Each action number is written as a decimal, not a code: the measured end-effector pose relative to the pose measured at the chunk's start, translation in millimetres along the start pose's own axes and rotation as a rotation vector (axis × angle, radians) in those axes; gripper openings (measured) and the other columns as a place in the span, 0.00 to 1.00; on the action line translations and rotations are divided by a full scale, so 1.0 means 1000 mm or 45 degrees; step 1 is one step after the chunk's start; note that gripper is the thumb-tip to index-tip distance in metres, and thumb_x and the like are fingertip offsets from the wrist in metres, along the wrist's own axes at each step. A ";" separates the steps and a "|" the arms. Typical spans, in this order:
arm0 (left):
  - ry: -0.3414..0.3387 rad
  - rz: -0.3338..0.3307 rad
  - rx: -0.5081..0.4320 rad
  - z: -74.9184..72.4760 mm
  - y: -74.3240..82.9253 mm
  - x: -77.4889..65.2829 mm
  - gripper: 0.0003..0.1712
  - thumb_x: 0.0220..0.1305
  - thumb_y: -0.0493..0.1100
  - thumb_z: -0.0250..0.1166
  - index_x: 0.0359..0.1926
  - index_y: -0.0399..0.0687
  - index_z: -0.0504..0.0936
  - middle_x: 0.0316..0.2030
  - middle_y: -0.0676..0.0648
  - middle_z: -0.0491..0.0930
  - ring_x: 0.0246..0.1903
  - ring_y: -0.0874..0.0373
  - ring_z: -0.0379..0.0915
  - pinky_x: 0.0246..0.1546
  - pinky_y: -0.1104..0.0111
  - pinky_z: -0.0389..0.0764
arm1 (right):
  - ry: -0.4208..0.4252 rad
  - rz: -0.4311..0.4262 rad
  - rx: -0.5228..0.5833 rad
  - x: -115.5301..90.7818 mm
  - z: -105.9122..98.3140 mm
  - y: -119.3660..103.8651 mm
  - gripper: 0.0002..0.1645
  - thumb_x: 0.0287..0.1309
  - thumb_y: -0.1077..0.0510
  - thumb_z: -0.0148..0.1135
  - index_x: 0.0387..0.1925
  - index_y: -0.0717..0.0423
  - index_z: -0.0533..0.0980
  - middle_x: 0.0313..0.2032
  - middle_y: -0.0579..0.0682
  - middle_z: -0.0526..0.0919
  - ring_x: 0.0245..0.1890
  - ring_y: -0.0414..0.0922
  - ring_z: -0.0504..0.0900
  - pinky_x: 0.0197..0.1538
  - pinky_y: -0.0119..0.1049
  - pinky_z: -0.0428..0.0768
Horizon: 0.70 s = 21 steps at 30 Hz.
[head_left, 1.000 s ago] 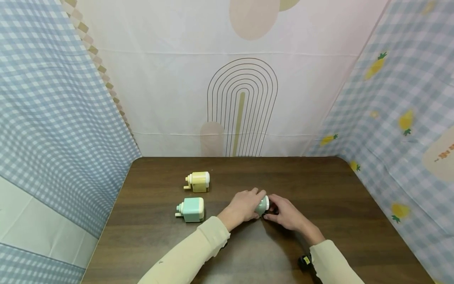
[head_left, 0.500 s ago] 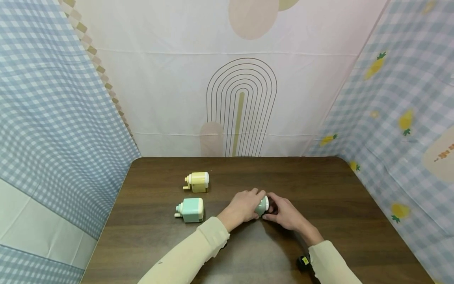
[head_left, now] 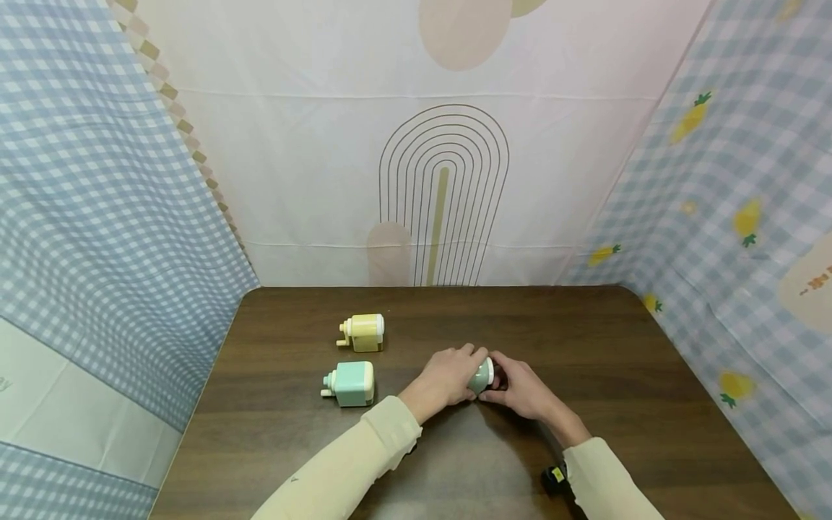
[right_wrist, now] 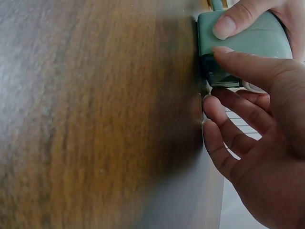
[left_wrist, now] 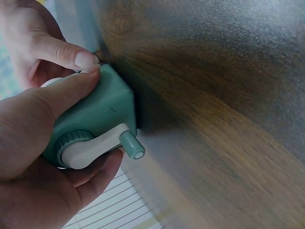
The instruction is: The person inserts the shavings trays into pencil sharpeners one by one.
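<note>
A dark green crank pencil sharpener (head_left: 479, 378) stands on the wooden table between my hands. My left hand (head_left: 447, 377) grips its body from the left, thumb on one side and fingers wrapping the other. The grey crank arm (left_wrist: 97, 147) with its green knob shows clear of the fingers in the left wrist view. From the other end, my right hand (head_left: 525, 393) pinches the sharpener by its dark see-through drawer (right_wrist: 220, 75), thumb along the side and bent fingers at the end. The left thumb (right_wrist: 225, 27) presses the green body close to the right thumb.
Left of my hands, a mint crank sharpener (head_left: 352, 383) and a yellow crank sharpener (head_left: 365, 334) stand on the brown table (head_left: 273, 448). Printed cloths hang behind and on both sides. A small black device (head_left: 554, 478) is by the right sleeve.
The right hand has shifted very slightly left, toward the dark green sharpener. The left hand keeps its grip, and the other two sharpeners stay in place.
</note>
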<state>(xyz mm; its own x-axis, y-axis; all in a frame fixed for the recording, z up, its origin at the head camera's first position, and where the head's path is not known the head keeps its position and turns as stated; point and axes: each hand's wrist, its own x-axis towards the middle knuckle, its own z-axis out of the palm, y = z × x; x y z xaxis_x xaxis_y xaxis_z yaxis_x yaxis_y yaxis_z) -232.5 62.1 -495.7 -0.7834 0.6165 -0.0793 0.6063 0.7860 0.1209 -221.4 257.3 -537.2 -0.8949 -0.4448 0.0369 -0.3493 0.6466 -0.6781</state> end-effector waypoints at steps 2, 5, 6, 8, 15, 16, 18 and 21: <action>-0.005 0.001 -0.001 -0.001 0.001 0.000 0.41 0.52 0.58 0.76 0.63 0.59 0.66 0.53 0.51 0.75 0.44 0.53 0.79 0.41 0.63 0.82 | 0.002 0.004 -0.006 0.000 0.000 0.000 0.30 0.51 0.52 0.77 0.54 0.41 0.72 0.33 0.41 0.77 0.32 0.43 0.76 0.34 0.33 0.77; -0.006 0.007 0.003 -0.002 0.001 0.000 0.41 0.53 0.58 0.76 0.63 0.59 0.66 0.53 0.51 0.75 0.44 0.53 0.79 0.41 0.63 0.82 | 0.000 0.021 -0.011 -0.001 0.000 0.001 0.30 0.52 0.52 0.77 0.54 0.39 0.71 0.33 0.41 0.77 0.32 0.42 0.77 0.34 0.33 0.78; -0.006 0.008 0.003 -0.002 0.001 0.000 0.41 0.53 0.58 0.76 0.63 0.59 0.66 0.53 0.50 0.75 0.44 0.53 0.79 0.41 0.63 0.82 | 0.001 0.024 -0.012 -0.001 0.001 0.001 0.30 0.52 0.52 0.77 0.54 0.39 0.71 0.33 0.41 0.77 0.32 0.42 0.77 0.34 0.33 0.78; -0.006 0.009 0.005 -0.002 0.002 0.000 0.41 0.53 0.58 0.76 0.63 0.59 0.66 0.53 0.50 0.75 0.44 0.54 0.79 0.41 0.63 0.82 | 0.003 0.035 -0.014 -0.001 0.001 0.002 0.30 0.52 0.52 0.77 0.54 0.39 0.71 0.33 0.41 0.77 0.32 0.42 0.77 0.34 0.33 0.78; -0.026 -0.010 0.024 0.002 0.004 0.001 0.43 0.54 0.59 0.75 0.66 0.58 0.62 0.56 0.49 0.72 0.42 0.52 0.78 0.39 0.63 0.83 | -0.006 0.043 -0.010 -0.003 0.003 0.003 0.28 0.54 0.52 0.76 0.53 0.38 0.71 0.33 0.41 0.77 0.31 0.41 0.76 0.34 0.33 0.78; -0.031 -0.015 0.024 0.003 0.004 0.001 0.44 0.55 0.59 0.74 0.66 0.58 0.62 0.57 0.48 0.71 0.42 0.52 0.78 0.39 0.63 0.83 | -0.008 0.041 -0.011 -0.003 0.004 0.004 0.27 0.54 0.52 0.76 0.52 0.38 0.71 0.33 0.41 0.77 0.31 0.40 0.76 0.34 0.33 0.78; -0.041 -0.030 0.016 0.002 0.004 0.000 0.45 0.55 0.59 0.74 0.67 0.56 0.61 0.58 0.47 0.70 0.42 0.52 0.78 0.39 0.62 0.82 | -0.013 0.031 -0.014 -0.003 0.005 0.003 0.26 0.54 0.52 0.75 0.51 0.39 0.72 0.33 0.42 0.77 0.31 0.40 0.75 0.34 0.34 0.77; -0.066 -0.060 -0.017 0.001 0.002 -0.001 0.45 0.57 0.62 0.71 0.69 0.55 0.59 0.59 0.46 0.68 0.43 0.52 0.77 0.39 0.62 0.82 | -0.030 0.022 -0.027 -0.001 0.005 0.002 0.25 0.56 0.50 0.74 0.52 0.41 0.71 0.33 0.42 0.77 0.31 0.39 0.75 0.34 0.33 0.77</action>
